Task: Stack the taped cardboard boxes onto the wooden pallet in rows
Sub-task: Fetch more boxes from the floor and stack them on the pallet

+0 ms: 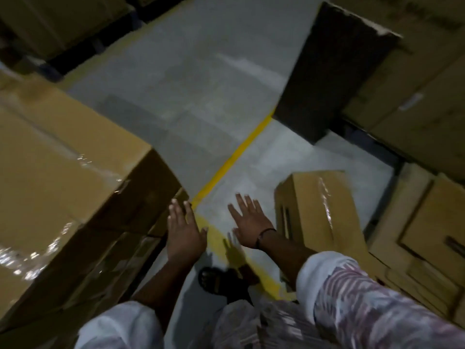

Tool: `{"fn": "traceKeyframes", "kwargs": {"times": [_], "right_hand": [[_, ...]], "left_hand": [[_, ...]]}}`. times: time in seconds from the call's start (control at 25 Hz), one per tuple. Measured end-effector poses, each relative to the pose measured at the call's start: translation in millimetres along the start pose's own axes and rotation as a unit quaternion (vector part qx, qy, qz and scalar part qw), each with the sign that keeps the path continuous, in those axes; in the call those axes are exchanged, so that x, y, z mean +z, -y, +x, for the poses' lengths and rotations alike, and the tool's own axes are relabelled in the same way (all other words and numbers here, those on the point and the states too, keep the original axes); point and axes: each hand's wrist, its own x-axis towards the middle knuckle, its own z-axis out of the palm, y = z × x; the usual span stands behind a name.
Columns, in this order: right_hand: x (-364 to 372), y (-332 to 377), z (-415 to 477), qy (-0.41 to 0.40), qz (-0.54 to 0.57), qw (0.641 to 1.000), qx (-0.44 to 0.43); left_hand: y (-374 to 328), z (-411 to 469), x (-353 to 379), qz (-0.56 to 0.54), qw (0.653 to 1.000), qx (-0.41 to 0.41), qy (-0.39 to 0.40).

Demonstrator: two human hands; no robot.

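Note:
A large taped cardboard box (57, 157) tops a stack of boxes at the left; shiny clear tape runs across its top. My left hand (183, 230) is open, fingers spread, just off that stack's near right corner, holding nothing. My right hand (249, 222) is also open and empty above the floor, with a dark band on its wrist. A smaller taped cardboard box (319, 210) stands on the floor just right of my right hand, not touched. No pallet shows clearly.
Grey concrete floor (201, 84) with a yellow line (234, 157) runs ahead. More cardboard boxes (415, 102) are stacked at the right, a dark-sided box (327, 71) among them, and others at top left (50, 21). My sandalled foot (216, 278) is below.

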Motion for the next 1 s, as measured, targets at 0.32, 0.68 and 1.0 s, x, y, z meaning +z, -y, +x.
{"fn": "traceKeyframes", "kwargs": {"times": [0.32,0.68,1.0], "right_hand": [[79,-198,-168,-0.002,0.129,0.964,0.235],[203,-401,-167,-0.042,0.257,0.910,0.323],[289,-461,-75,-0.069,0.245,0.928,0.273]], "left_hand": [[-208,-55,88,-0.053,0.988,0.076,0.121],[-354,-33,238,-0.212,0.962,-0.001,0.172],[-409,44,367,-0.234,0.969,-0.031,0.074]]}}
